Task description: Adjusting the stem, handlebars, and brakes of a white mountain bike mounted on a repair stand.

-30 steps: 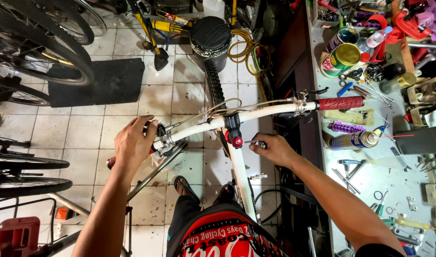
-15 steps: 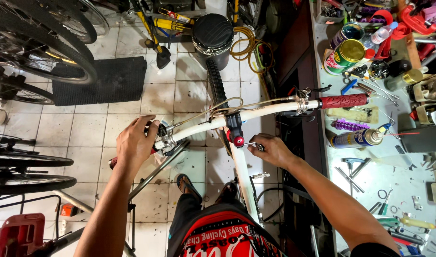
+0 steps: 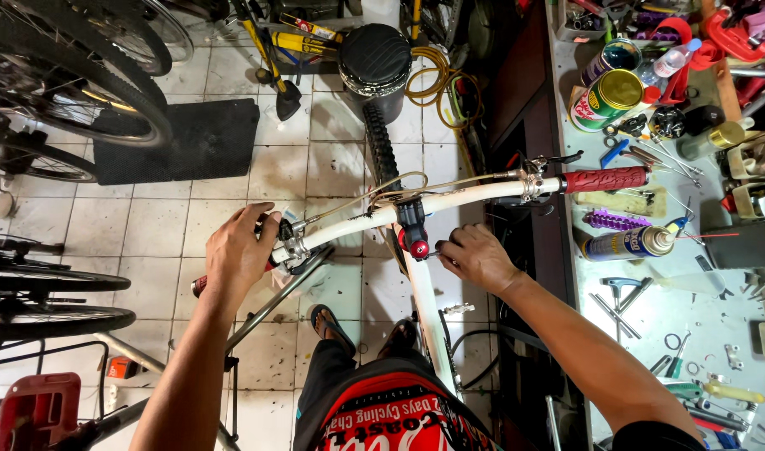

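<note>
- Nearest, below the white handlebar (image 3: 449,200), the person's dark shorts with a red printed panel (image 3: 391,418) fill the bottom edge, and two sandalled feet (image 3: 332,327) stand on the tiled floor (image 3: 157,225) just beside the white frame tube (image 3: 428,313).
- Left hand (image 3: 238,255) sits at the handlebar's left end, fingers curled shut over the grip and the brake lever clamp (image 3: 292,247); a bit of red grip (image 3: 198,286) pokes out under the wrist.
- Right hand (image 3: 476,257) lies just right of the black stem with its red cap (image 3: 414,230), fingertips pressed together on a thin metal tool (image 3: 433,253) that points at the stem; what kind of tool I cannot tell.
- Handlebar's right end carries a red grip (image 3: 604,179) that reaches over the edge of the workbench (image 3: 650,309).
- Crowding the bench beyond that grip: a spray can (image 3: 629,244) lying on its side, a purple ribbed grip (image 3: 615,220), a green tin (image 3: 604,98), loose hex keys (image 3: 616,292).
- Ahead of the stem, the knobby front tyre (image 3: 381,150) runs toward a black round stool (image 3: 376,57) and coiled yellow hose (image 3: 437,79).
- Far left of the handlebar: a black floor mat (image 3: 177,138) and other bicycle wheels (image 3: 56,67).
</note>
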